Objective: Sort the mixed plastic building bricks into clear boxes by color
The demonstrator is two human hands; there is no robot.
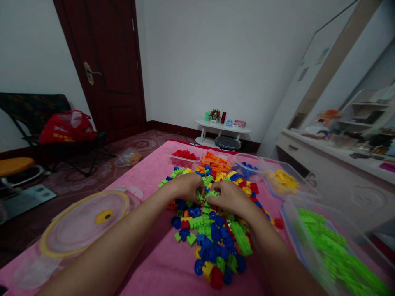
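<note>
A heap of mixed plastic bricks (216,230) in blue, green, yellow, orange and red lies on a pink cloth (160,263). Both hands hover over the middle of the heap, fingertips nearly meeting. My left hand (187,187) is closed in a pinch on a green brick (201,198). My right hand (230,198) pinches another green brick (211,193) right beside it. The two green bricks touch or nearly touch between my fingertips.
Clear tubs hold sorted bricks: red (184,155), orange (216,161), blue (248,167), yellow (282,179), green (336,250). A round lid with a yellow rim (80,222) lies at left. A white dresser (339,176) stands at right, a folding chair (46,123) and a door (105,65) beyond.
</note>
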